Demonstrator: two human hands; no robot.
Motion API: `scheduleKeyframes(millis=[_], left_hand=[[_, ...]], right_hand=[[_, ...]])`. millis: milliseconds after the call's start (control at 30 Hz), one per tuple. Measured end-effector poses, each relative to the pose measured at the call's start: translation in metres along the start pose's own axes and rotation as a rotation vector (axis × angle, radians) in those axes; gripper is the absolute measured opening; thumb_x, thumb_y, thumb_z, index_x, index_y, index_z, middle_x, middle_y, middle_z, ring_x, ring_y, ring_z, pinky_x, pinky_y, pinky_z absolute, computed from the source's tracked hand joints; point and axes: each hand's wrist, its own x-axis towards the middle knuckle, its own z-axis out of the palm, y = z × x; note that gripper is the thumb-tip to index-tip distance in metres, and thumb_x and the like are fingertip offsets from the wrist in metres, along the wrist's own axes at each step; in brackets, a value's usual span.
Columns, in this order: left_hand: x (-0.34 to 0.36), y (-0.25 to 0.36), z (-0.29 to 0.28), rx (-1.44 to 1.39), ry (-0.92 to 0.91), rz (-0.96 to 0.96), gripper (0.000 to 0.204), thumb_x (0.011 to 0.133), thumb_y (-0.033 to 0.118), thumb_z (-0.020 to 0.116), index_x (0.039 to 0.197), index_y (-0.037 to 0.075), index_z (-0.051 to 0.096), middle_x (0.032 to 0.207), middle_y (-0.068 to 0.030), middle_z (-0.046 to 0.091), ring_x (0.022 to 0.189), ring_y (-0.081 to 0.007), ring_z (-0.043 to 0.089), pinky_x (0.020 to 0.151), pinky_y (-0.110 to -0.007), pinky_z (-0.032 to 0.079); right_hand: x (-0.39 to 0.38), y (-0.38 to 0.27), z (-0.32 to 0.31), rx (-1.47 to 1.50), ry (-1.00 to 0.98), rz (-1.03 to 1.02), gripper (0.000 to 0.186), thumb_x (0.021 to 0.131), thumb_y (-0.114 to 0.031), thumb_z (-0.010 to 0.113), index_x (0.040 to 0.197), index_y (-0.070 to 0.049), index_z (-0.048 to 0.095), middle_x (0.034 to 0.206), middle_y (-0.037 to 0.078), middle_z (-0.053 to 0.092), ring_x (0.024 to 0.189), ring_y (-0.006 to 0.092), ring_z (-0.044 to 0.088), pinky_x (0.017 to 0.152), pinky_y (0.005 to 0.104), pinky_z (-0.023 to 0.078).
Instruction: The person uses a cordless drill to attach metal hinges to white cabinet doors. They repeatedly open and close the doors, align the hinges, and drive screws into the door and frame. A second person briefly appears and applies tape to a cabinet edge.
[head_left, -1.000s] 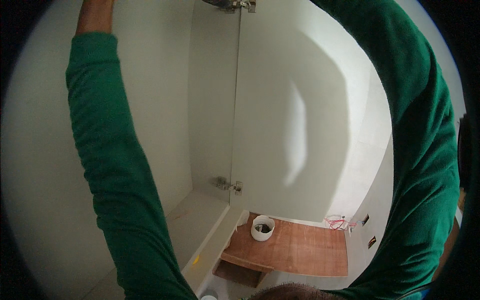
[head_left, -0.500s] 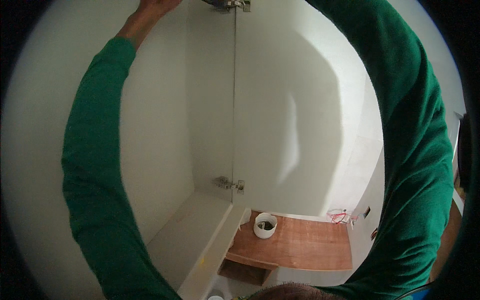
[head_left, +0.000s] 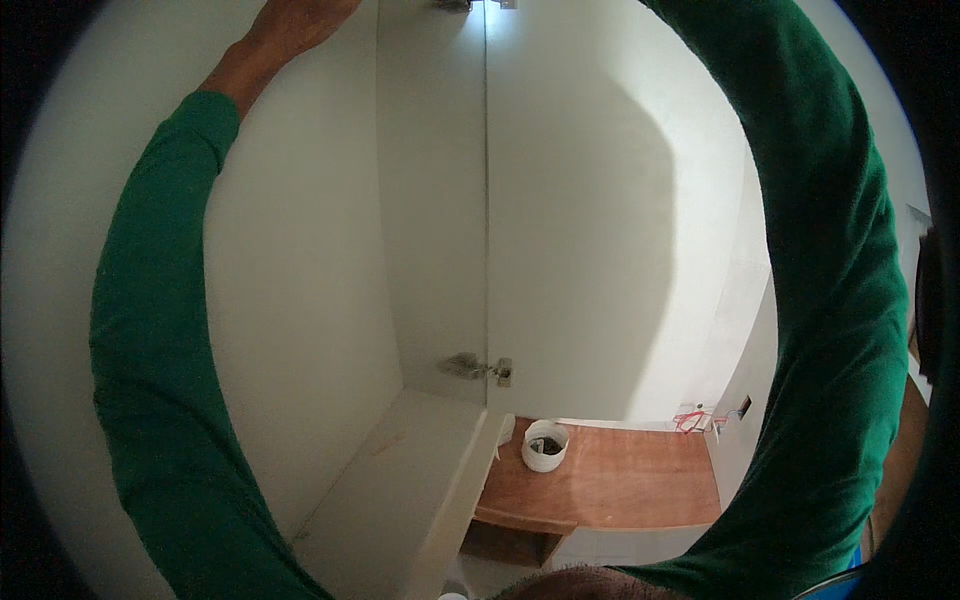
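Observation:
High inside a white cabinet, my left hand (head_left: 303,25) reaches to the top edge, where its fingers are cut off. My right arm (head_left: 830,280), in a green sleeve, rises along the right side and out of the picture, hand unseen. Between the arms an open cabinet door (head_left: 580,210) hangs on metal hinges: a lower hinge (head_left: 498,370) and an upper hinge (head_left: 500,5), with a bright bluish-white light shining just beside the upper one.
Below is a wooden counter (head_left: 640,475) with a white round tub (head_left: 544,458) holding small dark items. Red wires (head_left: 688,420) come from the wall at the counter's back right, near a cut-out (head_left: 745,406). The cabinet's bottom ledge (head_left: 395,470) runs toward me.
My left hand has come into view from the top edge, the forearm now angled inward. A light has appeared at the upper hinge. The view has shifted slightly.

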Motion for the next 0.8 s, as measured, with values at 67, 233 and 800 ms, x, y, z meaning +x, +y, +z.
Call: scheduleKeyframes(millis=[67,233,800], left_hand=[[-0.006,-0.003,0.005,-0.001,0.022,-0.023,0.055,0.104,0.028,0.068,0.146,0.005,0.04,0.136,-0.0226,0.059,0.127,-0.0404,0.06,0.108,-0.055,0.046],[-0.006,0.004,0.001,-0.164,-0.019,-0.047,0.055,0.105,0.028,0.066,0.147,0.006,0.039,0.136,-0.0225,0.058,0.129,-0.0408,0.059,0.109,-0.056,0.043],[0.0,0.011,0.003,-0.175,-0.018,0.01,0.055,0.102,0.026,0.069,0.145,0.006,0.042,0.137,-0.0216,0.059,0.13,-0.0403,0.059,0.107,-0.054,0.043]], right_hand=[[0.001,-0.014,0.003,-0.056,0.021,0.093,0.029,0.098,-0.035,0.064,0.094,-0.006,0.069,0.087,0.006,0.065,0.075,0.0226,0.059,0.071,0.0397,0.053],[0.001,-0.015,0.006,-0.037,0.046,0.101,0.031,0.098,-0.037,0.065,0.098,-0.006,0.07,0.092,0.006,0.067,0.077,0.0228,0.06,0.071,0.0401,0.053],[-0.003,-0.005,0.013,0.042,-0.028,0.092,0.023,0.102,-0.028,0.063,0.092,-0.008,0.067,0.08,0.003,0.059,0.072,0.0194,0.053,0.066,0.0398,0.049]])
